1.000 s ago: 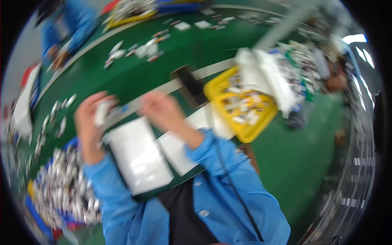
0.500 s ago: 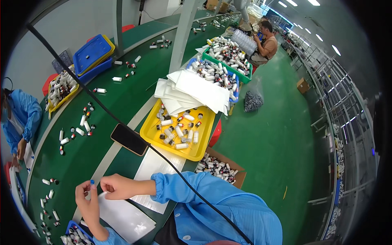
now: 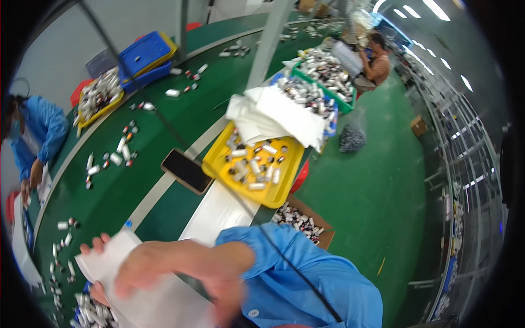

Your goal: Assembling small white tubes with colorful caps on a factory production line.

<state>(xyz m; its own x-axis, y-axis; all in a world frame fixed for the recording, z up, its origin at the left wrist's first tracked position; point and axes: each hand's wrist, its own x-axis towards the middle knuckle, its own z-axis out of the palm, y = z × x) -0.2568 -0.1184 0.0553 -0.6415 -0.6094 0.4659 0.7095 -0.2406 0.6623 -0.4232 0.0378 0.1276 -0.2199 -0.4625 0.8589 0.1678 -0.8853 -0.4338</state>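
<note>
A white sheet is lifted and bent in front of me at the lower left. My left hand grips its left end; much of the hand is hidden behind the sheet, with a few fingers showing at the edge. Smeared by motion, my right hand is over the sheet, and its fingers cannot be made out clearly. A small blue piece shows just beyond the sheet's far edge; whether it sits on a fingertip is unclear.
A phone lies beside a yellow tray of small white cylindrical parts, partly covered by stacked white sheets. Similar parts lie scattered on the green table. A black cable crosses above. Co-workers sit at left and far right.
The white sheet has come up off the table into my left hand. My right hand has moved nearer, over the sheet. The whole view has shifted a little.
</note>
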